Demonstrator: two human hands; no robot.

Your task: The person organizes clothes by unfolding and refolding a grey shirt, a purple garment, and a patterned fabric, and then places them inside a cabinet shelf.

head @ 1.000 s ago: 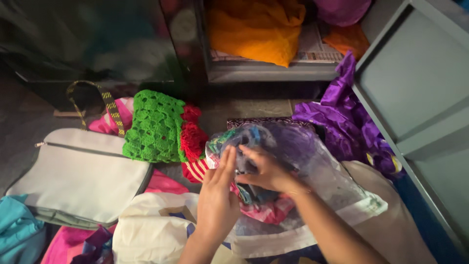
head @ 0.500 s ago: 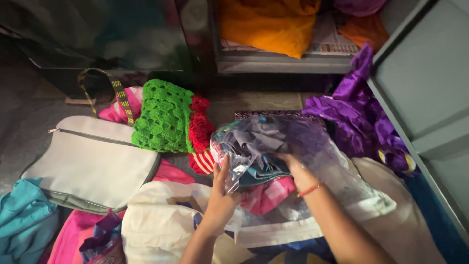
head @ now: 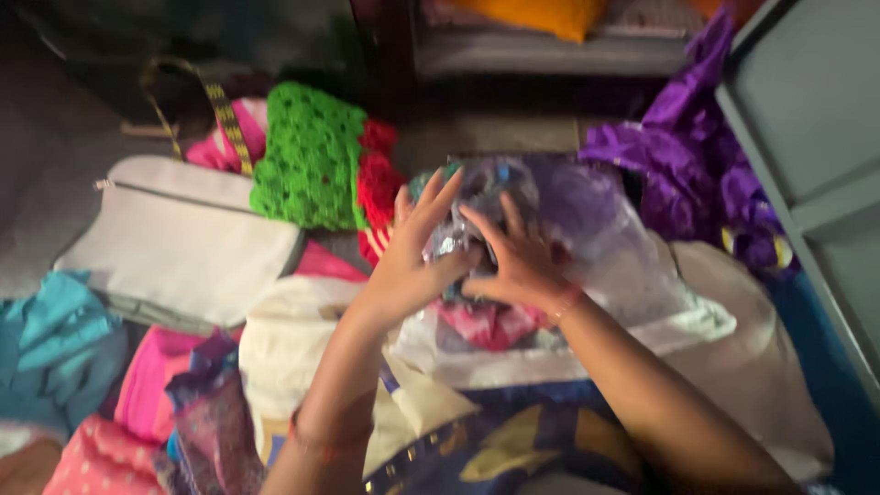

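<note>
Both hands meet at frame centre on a clear crinkled plastic bag stuffed with folded cloth (head: 550,220). Left hand (head: 412,252): forearm comes up from 6 o'clock, wrist bent back, fingers spread and pointing toward 1 o'clock, palm and thumb pressed against the bag's left side. A thin reddish band sits on this forearm low in frame. Right hand (head: 513,261): forearm enters from 5 o'clock, fingers splayed toward 11 o'clock, flat against the bag's near face, a red thread at the wrist. Neither hand is closed into a fist; both are open and pressing the bag between them. The picture is blurred, so whether any fingertip pinches the plastic cannot be told.

The bag lies on the floor amid a heap of cloth, its mouth end toward 4 o'clock over a pale cream sheet of fabric (head: 733,367). Pink and teal cloth shows through the plastic under the hands.

At 10 o'clock from the hands, a green crocheted piece with red crocheted edging (head: 312,156), just beside the bag. Further toward 9 o'clock, a flat grey zippered pouch (head: 183,238). At 8 o'clock, a crumpled teal cloth (head: 55,344). At 2 o'clock, shiny purple satin fabric (head: 678,156), touching the bag's far edge. Along the right edge, a grey metal cupboard door (head: 816,110). At 12 o'clock, orange cloth on a cupboard shelf (head: 541,14).
</note>
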